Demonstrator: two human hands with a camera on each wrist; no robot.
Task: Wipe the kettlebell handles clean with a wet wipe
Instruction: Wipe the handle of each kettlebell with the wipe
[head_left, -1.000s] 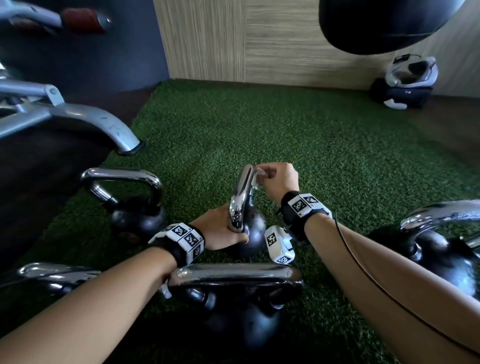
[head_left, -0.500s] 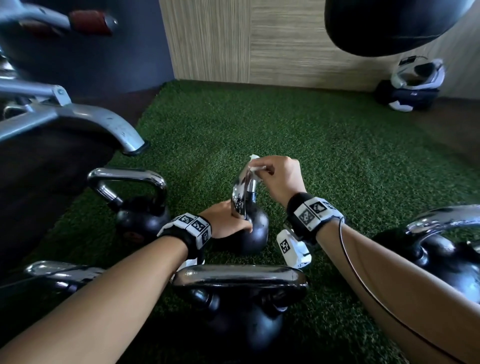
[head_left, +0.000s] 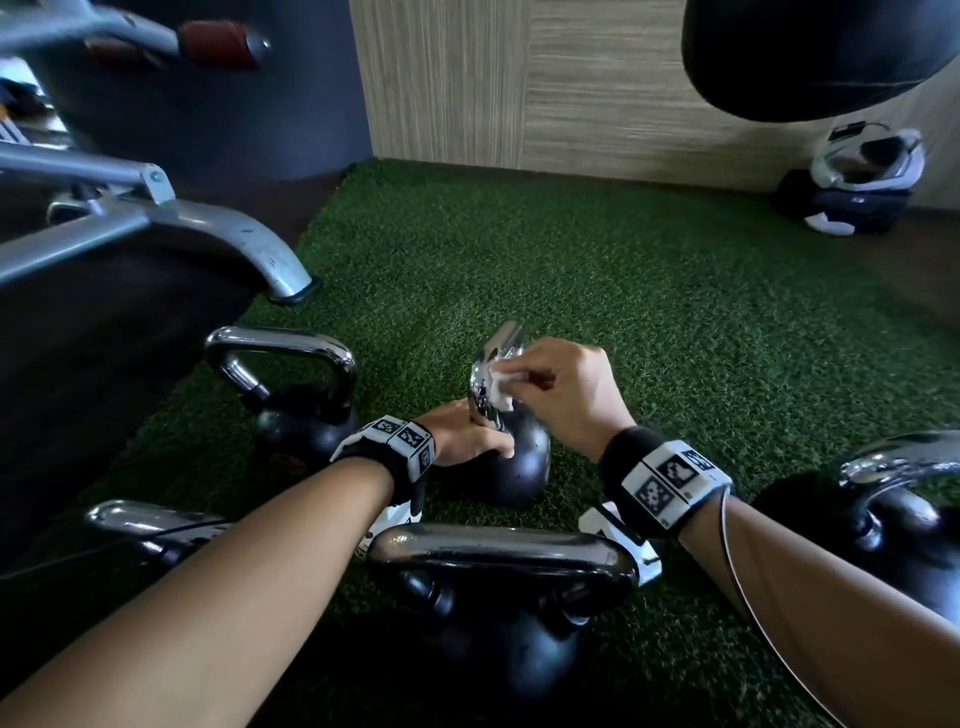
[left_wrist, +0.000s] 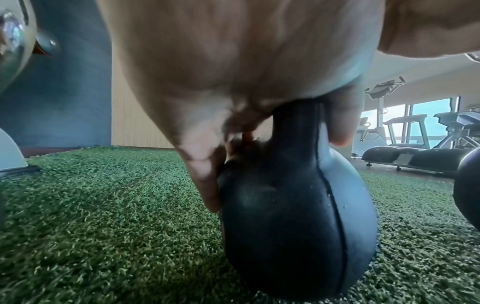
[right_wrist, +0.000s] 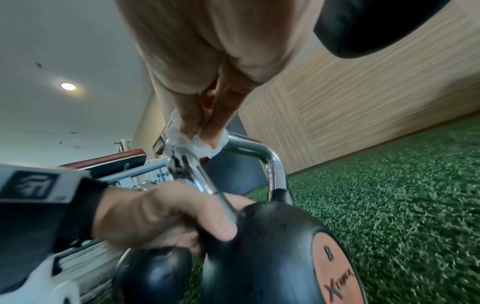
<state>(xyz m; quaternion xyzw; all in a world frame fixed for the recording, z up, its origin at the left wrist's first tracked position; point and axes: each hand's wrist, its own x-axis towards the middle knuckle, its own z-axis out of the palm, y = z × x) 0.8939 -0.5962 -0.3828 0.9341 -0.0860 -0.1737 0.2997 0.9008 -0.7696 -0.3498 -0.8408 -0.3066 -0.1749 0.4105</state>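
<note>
Kettlebell (head_left: 511, 462) — stood on turf (head_left: 623, 312) at centre. Left hand (head_left: 467, 441), at its 9 o'clock, gripped the body; right hand (head_left: 566, 395) pinched a wipe (head_left: 501, 387) against the handle (head_left: 493, 364) — 12 o'clock.

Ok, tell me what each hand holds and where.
Left hand grips the kettlebell where handle meets ball. Right hand pinches the wipe against its handle.

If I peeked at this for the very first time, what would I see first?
First, two hands in the middle of the green turf: the right hand rubs a white wet wipe on the shiny handle of a small black kettlebell, while the left hand holds it steady. Next, the big kettlebell closest to you.
</note>
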